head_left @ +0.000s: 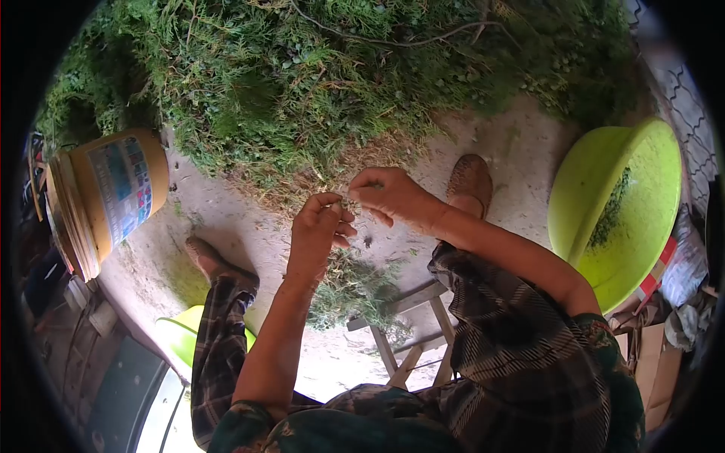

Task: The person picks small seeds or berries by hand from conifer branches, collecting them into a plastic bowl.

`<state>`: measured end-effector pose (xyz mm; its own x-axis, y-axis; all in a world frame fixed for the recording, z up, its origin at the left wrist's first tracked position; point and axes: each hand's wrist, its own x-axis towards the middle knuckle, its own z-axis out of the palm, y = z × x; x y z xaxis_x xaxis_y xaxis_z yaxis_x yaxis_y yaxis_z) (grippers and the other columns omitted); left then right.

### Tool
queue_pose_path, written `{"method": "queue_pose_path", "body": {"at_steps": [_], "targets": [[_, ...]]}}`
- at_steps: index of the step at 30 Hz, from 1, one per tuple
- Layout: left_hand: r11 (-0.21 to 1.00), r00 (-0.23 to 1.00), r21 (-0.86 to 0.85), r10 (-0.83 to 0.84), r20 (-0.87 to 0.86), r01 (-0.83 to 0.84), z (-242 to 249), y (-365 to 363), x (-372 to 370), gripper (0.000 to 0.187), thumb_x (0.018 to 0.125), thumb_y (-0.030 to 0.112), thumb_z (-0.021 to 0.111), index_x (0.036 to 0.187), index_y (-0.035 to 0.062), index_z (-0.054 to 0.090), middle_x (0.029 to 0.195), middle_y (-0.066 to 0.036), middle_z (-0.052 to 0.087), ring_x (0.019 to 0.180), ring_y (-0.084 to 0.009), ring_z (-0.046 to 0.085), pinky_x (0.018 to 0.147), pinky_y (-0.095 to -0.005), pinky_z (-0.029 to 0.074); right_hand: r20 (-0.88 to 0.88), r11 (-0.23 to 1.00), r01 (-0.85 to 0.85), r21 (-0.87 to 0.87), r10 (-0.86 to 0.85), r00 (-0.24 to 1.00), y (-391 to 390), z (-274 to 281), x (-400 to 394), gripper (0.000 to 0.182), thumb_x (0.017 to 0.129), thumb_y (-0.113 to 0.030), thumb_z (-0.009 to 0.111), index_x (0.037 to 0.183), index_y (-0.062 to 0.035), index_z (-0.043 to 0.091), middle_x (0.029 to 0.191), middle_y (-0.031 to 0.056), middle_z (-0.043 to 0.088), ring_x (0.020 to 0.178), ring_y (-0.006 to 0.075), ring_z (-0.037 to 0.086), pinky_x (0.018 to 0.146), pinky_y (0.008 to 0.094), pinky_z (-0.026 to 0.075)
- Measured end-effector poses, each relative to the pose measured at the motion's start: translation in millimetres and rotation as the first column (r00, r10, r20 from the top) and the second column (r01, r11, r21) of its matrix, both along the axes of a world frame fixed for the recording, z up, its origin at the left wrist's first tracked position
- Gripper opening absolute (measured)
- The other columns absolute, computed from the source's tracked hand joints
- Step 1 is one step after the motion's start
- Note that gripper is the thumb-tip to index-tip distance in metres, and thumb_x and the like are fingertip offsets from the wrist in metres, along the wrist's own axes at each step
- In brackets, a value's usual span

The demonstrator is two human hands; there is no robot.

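My left hand is raised in front of me, its thumb and fingertips pinched together. Close against it, my right hand has its fingers bent in a pinch too, the fingertips almost meeting those of the left. Whatever lies between them is too small to name. Just beyond the hands rises a big heap of green conifer branches with scaly leaves. Below the hands, a smaller pile of green sprigs lies on the floor between my feet.
At left, a yellow bucket lies tipped on its side. A lime-green basin with green bits inside stands at right; another green basin is by my left leg. A wooden frame is beneath me, and cardboard lies at lower right.
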<state>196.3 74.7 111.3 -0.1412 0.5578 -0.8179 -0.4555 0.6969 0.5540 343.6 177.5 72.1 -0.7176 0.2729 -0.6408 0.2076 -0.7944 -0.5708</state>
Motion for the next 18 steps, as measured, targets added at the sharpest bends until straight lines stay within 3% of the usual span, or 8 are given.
{"method": "queue_pose_path", "body": {"at_steps": [2,6,9,10,12,15,17,18], "targets": [[0.998,0.987,-0.026,-0.056,-0.149,0.053,-10.9,-8.4,-3.1,0.021,0.091,0.016,0.051,0.108,0.0025,0.051,0.083,-0.006,0.061,0.065,-0.0105,0.06,0.051,-0.0204,0.047,0.038,1.0,-0.003,0.014,0.002,0.999,0.6,-13.2,4.9,0.019,0.086,-0.019,0.061,0.092,-0.0016,0.059,0.062,0.0008,0.052,0.043,0.0062,0.044,0.037,0.0225,0.034],[0.994,0.997,-0.086,0.06,-0.051,-0.064,-3.1,-1.8,1.1,0.022,0.09,0.012,0.051,0.109,0.0025,0.051,0.084,-0.006,0.061,0.066,-0.0102,0.06,0.051,-0.0208,0.046,0.103,0.993,0.01,-0.117,0.002,0.995,-6.6,-19.4,11.8,0.022,0.087,-0.024,0.061,0.095,-0.003,0.058,0.074,0.0042,0.056,0.057,0.0101,0.053,0.045,0.0258,0.047],[0.953,0.944,0.018,-0.296,-0.147,0.301,27.9,15.9,22.2,0.028,0.088,0.008,0.054,0.116,0.0031,0.051,0.087,-0.005,0.062,0.065,-0.0106,0.059,0.053,-0.0216,0.046,0.035,0.926,0.078,-0.371,-0.07,0.997,-8.9,-21.3,15.3,0.028,0.088,-0.031,0.059,0.1,-0.0055,0.057,0.086,0.0076,0.059,0.067,0.0142,0.059,0.052,0.0318,0.055],[0.953,0.943,0.019,-0.296,-0.149,0.302,25.0,15.5,21.6,0.028,0.088,0.008,0.054,0.116,0.0031,0.051,0.087,-0.005,0.062,0.065,-0.0106,0.059,0.053,-0.0216,0.046,-0.004,0.845,0.108,-0.524,-0.13,0.992,-8.1,-21.2,16.3,0.031,0.088,-0.035,0.057,0.102,-0.0067,0.056,0.091,0.0087,0.06,0.072,0.016,0.06,0.056,0.0349,0.057],[0.943,0.934,0.169,-0.235,-0.268,0.286,14.7,14.7,20.4,0.02,0.087,0.017,0.061,0.102,0.0038,0.061,0.081,-0.002,0.063,0.063,-0.0073,0.055,0.052,-0.0213,0.044,0.015,0.835,0.116,-0.538,-0.128,0.992,-5.1,-22.5,20.4,0.032,0.089,-0.037,0.055,0.098,-0.0068,0.059,0.087,0.0082,0.061,0.07,0.016,0.061,0.056,0.0354,0.057],[0.904,0.608,-0.092,-0.353,-0.711,0.418,-21.3,20.3,-0.6,0.016,0.084,0.013,0.061,0.095,0.0034,0.063,0.081,-0.011,0.064,0.063,-0.0171,0.058,0.057,-0.028,0.047,-0.044,0.868,0.026,-0.496,-0.055,0.998,-1.3,-31.4,25.4,0.029,0.089,-0.035,0.055,0.091,-0.0065,0.061,0.081,0.0074,0.062,0.068,0.0155,0.062,0.055,0.0348,0.056],[0.879,0.481,-0.116,-0.358,-0.8,0.462,-49.6,25.4,-6.7,0.015,0.083,0.014,0.061,0.094,0.0042,0.063,0.08,-0.014,0.063,0.066,-0.0224,0.061,0.059,-0.0317,0.048,-0.042,0.886,0.042,-0.461,-0.069,0.997,-1.4,-34.2,27.7,0.03,0.091,-0.034,0.054,0.09,-0.0049,0.06,0.084,0.0082,0.063,0.068,0.0143,0.063,0.051,0.0314,0.055],[0.836,0.312,-0.153,-0.358,-0.88,0.527,-70.6,24.5,-8.7,0.015,0.081,0.014,0.061,0.093,0.0051,0.063,0.082,-0.014,0.063,0.068,-0.0252,0.062,0.061,-0.0334,0.048,-0.036,0.887,0.048,-0.46,-0.072,0.997,-0.8,-33.2,29.0,0.03,0.091,-0.034,0.054,0.09,-0.0049,0.06,0.084,0.0082,0.063,0.068,0.0143,0.063,0.051,0.0314,0.055]]}}
